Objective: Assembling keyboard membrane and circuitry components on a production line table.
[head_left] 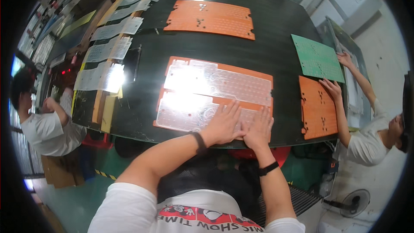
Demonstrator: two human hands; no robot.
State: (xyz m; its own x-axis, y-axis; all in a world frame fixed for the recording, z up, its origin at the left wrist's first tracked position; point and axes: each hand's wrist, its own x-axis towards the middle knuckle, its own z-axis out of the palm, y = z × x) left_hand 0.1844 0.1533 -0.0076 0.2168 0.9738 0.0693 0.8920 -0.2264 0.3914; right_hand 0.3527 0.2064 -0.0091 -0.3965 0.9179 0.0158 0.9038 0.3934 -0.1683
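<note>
My left hand (223,123) lies flat, fingers stretched forward, on the near one of two clear thin plastic sheets. Beside it, my right hand (258,130) rests palm down on the same sheet's right part, and the thumbs touch or nearly touch. This near sheet (194,111) is partly covered by my hands. The far sheet (243,87) lies beyond my fingertips. Both rest on an orange perforated board (243,71) at the near side of the table, with bright glare over their left parts. Neither hand grips anything.
The dark table (284,21) also carries another orange board (209,19) farther back. Several clear sheets (103,49) hang over a wooden strip at left. At right, a co-worker's hands (332,88) touch a green board (317,58) and an orange board (319,110). Another person (54,121) sits at left.
</note>
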